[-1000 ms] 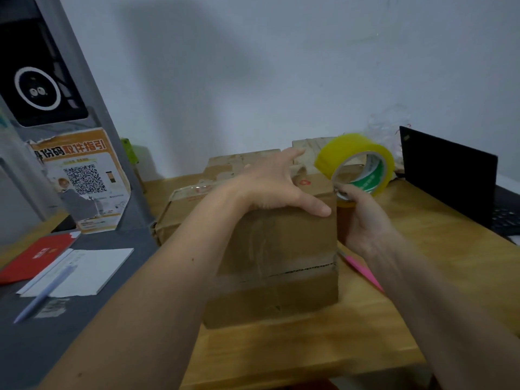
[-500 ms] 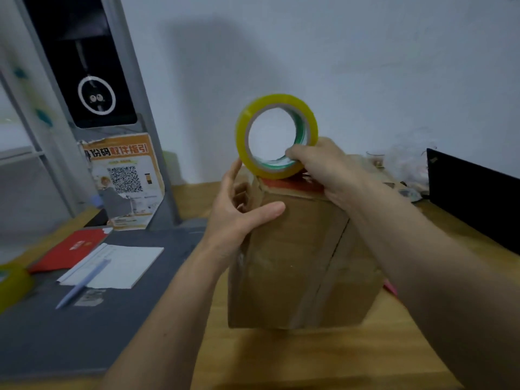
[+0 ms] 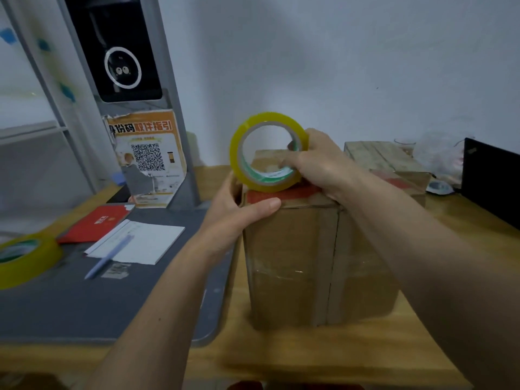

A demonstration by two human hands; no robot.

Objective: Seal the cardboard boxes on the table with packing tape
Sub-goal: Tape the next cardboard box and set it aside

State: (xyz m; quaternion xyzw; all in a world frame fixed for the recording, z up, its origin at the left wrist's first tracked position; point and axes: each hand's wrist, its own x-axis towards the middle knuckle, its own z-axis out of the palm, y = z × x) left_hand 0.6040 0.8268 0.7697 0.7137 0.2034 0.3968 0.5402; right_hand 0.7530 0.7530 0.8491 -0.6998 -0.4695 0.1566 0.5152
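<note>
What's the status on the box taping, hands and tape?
Left hand holds the upright box at its top left corner. Right hand grips the tape roll on the box top. Second box behind; nothing in the way.

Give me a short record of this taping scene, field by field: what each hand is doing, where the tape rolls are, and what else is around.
left hand: left hand grips the near box's top left corner
right hand: right hand holds the yellow tape roll upright on the box top
near box: cardboard box, upright on the wooden table, old tape down its front
second box: another box behind it to the right
spare roll: second tape roll lying on the grey mat
other items: notepad, pen, red booklet
</note>
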